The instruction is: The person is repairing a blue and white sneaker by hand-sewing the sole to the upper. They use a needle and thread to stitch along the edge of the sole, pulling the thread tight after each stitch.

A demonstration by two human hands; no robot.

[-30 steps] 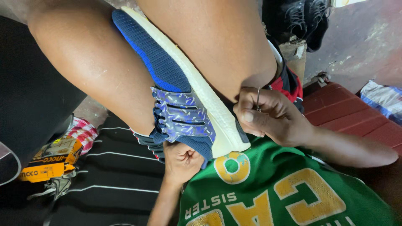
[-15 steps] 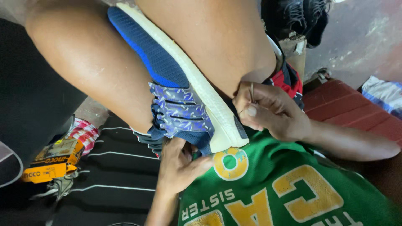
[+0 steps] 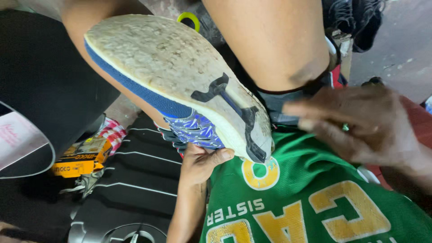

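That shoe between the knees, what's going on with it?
A person seated in a green jersey has a blue shoe wedged between their bare knees, its worn pale sole turned up to the camera. Their left hand grips the shoe's patterned blue upper from below. Their right hand is off the shoe, open and blurred beside the right knee. Whether it holds anything cannot be told.

Shoe rests on the person's bare knees.
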